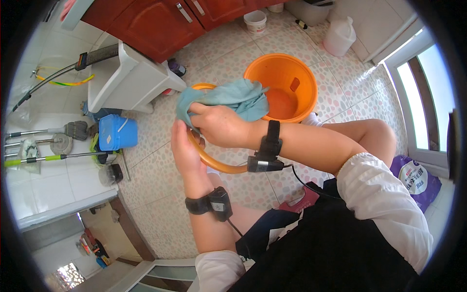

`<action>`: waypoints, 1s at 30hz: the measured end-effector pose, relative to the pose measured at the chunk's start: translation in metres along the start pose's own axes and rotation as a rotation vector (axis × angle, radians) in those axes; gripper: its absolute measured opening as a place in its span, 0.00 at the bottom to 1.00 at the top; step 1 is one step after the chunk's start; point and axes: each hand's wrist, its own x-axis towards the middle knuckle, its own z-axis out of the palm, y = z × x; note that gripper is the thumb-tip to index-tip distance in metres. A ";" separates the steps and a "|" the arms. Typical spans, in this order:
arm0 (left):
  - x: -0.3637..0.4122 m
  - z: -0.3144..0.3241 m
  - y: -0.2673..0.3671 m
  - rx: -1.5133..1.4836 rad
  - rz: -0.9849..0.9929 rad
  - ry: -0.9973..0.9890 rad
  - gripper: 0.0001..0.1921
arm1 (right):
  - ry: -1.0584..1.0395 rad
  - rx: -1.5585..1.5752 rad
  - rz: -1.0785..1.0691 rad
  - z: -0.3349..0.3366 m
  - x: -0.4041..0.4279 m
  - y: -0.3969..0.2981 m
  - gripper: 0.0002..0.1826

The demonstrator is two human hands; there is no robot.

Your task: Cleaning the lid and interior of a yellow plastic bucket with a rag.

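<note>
A curved orange hoop [215, 164] is held up in front of me, with the tiled floor showing through its middle. My left hand [184, 142] grips its left side, thumb and fingers around the band. Bunched in my right hand [226, 126] is a blue-green cloth [237, 96], pressed against the hoop close to my left hand. The cloth covers part of the hoop and trails to the right, overlapping the near-left rim of an orange plastic bucket [310, 84] in view. Whether cloth and bucket touch, I cannot tell. A little water seems to lie in the bucket.
To the left are a white sink pedestal [135, 80], a blue lidded pail [116, 133] and mops [74, 129] against the wall. Red cabinets [157, 29], a white tub [255, 23] and a plastic jug [340, 36] stand beyond. A purple bag [419, 182] lies right.
</note>
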 end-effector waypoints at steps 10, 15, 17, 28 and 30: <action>-0.003 0.002 0.001 0.131 0.103 -0.104 0.15 | -0.014 -0.155 0.295 0.004 0.013 0.034 0.05; 0.002 -0.001 -0.003 0.057 0.105 -0.059 0.16 | -0.010 0.026 0.075 -0.007 0.007 0.001 0.02; -0.004 0.001 0.001 0.058 0.066 -0.054 0.20 | -0.024 0.095 0.125 -0.009 0.009 -0.005 0.02; -0.003 0.012 0.001 0.124 0.105 -0.110 0.31 | -0.036 -0.067 -0.054 -0.036 0.031 0.002 0.11; -0.006 0.014 0.003 0.139 0.099 -0.110 0.30 | -0.076 -0.173 -0.205 -0.046 0.038 -0.001 0.10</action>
